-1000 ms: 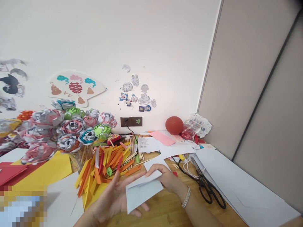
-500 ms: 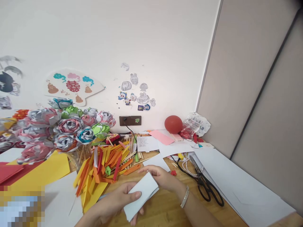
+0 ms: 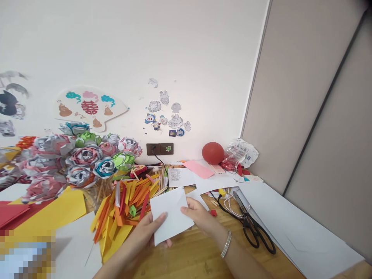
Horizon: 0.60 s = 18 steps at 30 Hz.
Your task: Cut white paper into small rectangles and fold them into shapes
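A white, nearly square sheet of paper (image 3: 171, 219) is held up above the wooden table, tilted towards me. My left hand (image 3: 152, 228) grips its left edge, thumb on the front and fingers behind. At the right edge my right hand (image 3: 200, 215) pinches the sheet between thumb and fingers. The fingers behind the paper are mostly hidden. Just left of the paper lies a heap of folded orange, yellow and red paper strips (image 3: 128, 205). Another white sheet (image 3: 197, 197) lies partly covered behind my right hand.
Black-handled scissors (image 3: 255, 228) and a string of beads (image 3: 231, 205) lie at the right beside long white sheets (image 3: 290, 232). Paper flowers (image 3: 87, 155) stand at the left. A red balloon (image 3: 213, 153) rests by the wall. Yellow paper (image 3: 58, 211) lies at the left.
The folded white paper has been opened out into a larger, flatter sheet and raised a little. My right hand has moved from behind its top corner to grip its right edge.
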### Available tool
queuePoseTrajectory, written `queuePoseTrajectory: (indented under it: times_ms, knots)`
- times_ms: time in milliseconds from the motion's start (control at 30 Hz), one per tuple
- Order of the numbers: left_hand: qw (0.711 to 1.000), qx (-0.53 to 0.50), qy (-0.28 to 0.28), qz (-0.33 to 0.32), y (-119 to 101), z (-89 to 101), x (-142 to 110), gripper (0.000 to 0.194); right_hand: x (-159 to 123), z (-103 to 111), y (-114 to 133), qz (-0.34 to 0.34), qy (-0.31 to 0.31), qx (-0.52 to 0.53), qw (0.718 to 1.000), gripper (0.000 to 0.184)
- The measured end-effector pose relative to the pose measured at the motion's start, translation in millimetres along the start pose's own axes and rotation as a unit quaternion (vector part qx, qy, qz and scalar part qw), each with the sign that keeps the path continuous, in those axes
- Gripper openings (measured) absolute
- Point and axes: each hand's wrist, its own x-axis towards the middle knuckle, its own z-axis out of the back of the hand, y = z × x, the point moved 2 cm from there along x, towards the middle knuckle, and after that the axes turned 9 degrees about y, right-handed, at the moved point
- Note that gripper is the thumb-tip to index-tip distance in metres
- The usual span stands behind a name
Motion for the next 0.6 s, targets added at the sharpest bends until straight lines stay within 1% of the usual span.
queuePoseTrajectory:
  times_ms: [67,133,167,267,400,500,600]
  knots:
    - [0.995,0.091,-0.028,-0.004,2.7,0.2,0.7,0.040,-0.1,-1.0,-1.9,-0.002,0.001,-0.001,1.000,0.041]
    - [0.987,0.158,-0.027,-0.011,4.9,0.9,1.2,0.040,0.1,0.2,-4.5,0.006,-0.006,0.001,1.000,0.040]
    - [0.984,0.175,-0.023,-0.013,5.4,1.3,1.3,0.039,0.5,1.1,-6.3,0.008,-0.007,0.001,1.000,0.040]
    - [0.981,0.192,-0.019,-0.005,5.1,0.8,0.8,0.040,1.8,3.2,-12.1,0.002,-0.009,-0.012,1.000,0.042]
    - [0.977,0.203,-0.058,0.002,4.3,-1.9,0.7,0.044,1.5,2.5,-13.8,-0.014,-0.017,-0.052,0.998,0.049]
    - [0.971,0.222,-0.087,-0.003,8.3,1.8,4.9,0.044,0.6,1.5,-9.2,0.009,-0.019,-0.107,0.994,0.045]
    - [0.956,0.259,-0.134,-0.041,10.8,11.7,10.0,0.038,1.0,2.6,-5.5,0.039,-0.041,-0.201,0.978,0.036]
